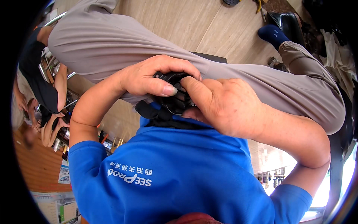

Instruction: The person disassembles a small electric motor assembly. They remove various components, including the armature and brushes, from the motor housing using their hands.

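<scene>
Just above my lap, both hands close around a dark, roughly round part [175, 101] with ridges and slots; its exact kind cannot be made out. My left hand [149, 76] curls over its far and left side, the thumb lying across the top face and the fingers along the far rim. My right hand [227, 102] grips it from the right. The right index finger presses on the part near its middle, and the thumb shows below at the near edge. Against the blue shirt, just nearer than the part, lies a bunched black strap or cloth [149, 111]. The part's underside is hidden.
My legs in grey-brown trousers [123, 41] spread over a light tiled floor [179, 22]. A foot in a dark blue sock [273, 36] rests at the far right beside a black shoe [287, 24]. Another person sits at the left near metal chair legs [47, 65].
</scene>
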The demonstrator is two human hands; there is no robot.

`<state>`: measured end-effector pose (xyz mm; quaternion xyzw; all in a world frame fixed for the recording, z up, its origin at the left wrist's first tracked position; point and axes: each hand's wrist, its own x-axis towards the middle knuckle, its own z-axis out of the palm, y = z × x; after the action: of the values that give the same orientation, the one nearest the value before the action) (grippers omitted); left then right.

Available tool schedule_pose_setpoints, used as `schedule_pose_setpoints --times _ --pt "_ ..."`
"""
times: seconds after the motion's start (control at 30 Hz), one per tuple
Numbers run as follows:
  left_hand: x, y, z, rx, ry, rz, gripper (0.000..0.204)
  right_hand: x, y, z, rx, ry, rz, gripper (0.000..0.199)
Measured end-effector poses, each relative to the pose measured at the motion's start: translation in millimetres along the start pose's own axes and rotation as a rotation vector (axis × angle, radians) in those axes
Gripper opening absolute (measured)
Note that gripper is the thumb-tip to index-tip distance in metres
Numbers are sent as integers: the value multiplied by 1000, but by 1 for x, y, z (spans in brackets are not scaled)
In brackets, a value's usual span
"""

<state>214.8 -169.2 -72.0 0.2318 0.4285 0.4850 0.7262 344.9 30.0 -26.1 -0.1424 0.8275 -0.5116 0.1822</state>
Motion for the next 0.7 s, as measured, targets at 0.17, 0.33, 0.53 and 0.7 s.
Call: schedule_pose_setpoints --times 0.17,0.33,0.53,0.7 --pt "0 1 0 18 -2 9 60 1 1 -1 37 -18 -1 37" --pt "-1 2 0 40 9 19 61 2 2 0 43 -5 -7 37" --pt "-1 1 0 81 9 27 61 2 2 4 40 -7 1 37" --pt "-1 0 1 42 6 23 63 1 6 10 121 62 -17 38"
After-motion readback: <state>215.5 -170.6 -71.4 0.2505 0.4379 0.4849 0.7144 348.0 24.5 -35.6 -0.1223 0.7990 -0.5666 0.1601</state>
